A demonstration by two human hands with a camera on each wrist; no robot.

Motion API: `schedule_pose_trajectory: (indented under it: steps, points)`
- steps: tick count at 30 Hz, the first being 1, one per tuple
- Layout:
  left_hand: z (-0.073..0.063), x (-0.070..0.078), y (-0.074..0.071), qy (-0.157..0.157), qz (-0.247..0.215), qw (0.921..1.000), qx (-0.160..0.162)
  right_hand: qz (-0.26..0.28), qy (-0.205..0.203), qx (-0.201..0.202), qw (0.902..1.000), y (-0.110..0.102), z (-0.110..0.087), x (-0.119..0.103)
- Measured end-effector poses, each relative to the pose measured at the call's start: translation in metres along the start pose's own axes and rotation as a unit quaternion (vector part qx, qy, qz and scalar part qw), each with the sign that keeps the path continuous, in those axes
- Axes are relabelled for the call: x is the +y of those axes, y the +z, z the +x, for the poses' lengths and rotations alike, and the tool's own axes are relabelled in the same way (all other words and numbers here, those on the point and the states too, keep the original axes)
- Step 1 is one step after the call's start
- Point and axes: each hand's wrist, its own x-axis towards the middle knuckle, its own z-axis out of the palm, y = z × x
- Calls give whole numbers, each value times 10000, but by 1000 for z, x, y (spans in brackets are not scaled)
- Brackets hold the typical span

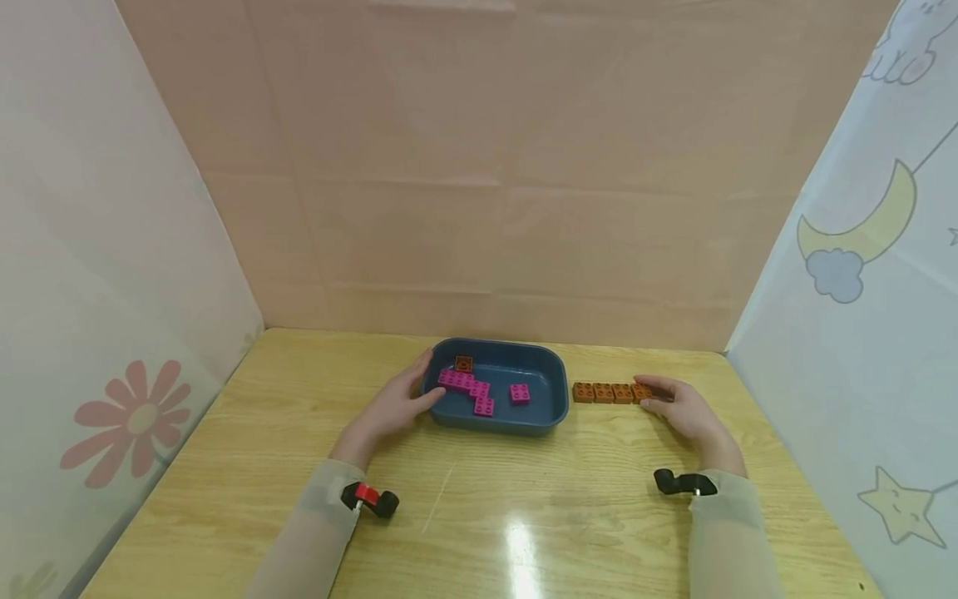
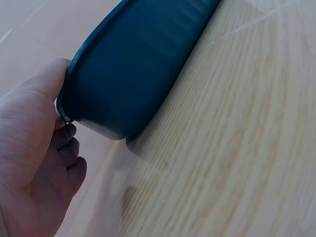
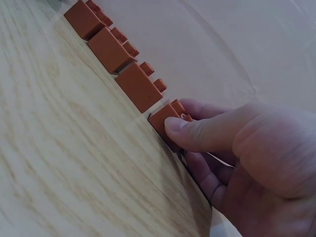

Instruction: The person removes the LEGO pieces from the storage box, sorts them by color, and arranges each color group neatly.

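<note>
A dark blue plastic bin point(image 1: 497, 427) stands on the table with several pink toy bricks point(image 1: 456, 380) and one orange-brown brick point(image 1: 464, 363) inside. My left hand point(image 1: 397, 405) grips the bin's left end; the left wrist view shows the thumb point(image 2: 52, 76) at the rim and the other fingers curled below it. To the right of the bin, several orange bricks point(image 1: 603, 393) form a row, studs up. At the row's right end, my right hand point(image 1: 684, 408) pinches the last brick point(image 3: 160, 121) between thumb and fingers. A narrow gap separates that brick from its neighbour point(image 3: 140, 86).
The wooden table point(image 1: 464, 516) reaches back to a beige sheet point(image 1: 479, 208). Printed white sheets hang at the left point(image 1: 90, 291) and the right point(image 1: 861, 358). A pale scratch line point(image 1: 439, 497) marks the wood in front of the bin.
</note>
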Motion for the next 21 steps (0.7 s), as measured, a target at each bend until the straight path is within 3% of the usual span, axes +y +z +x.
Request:
schedule_pose_trajectory:
  steps: [21]
  points:
    - [-1,-1,0,-86,-108,9999,-41,59,-10,-23,10000,-1,-3,-6]
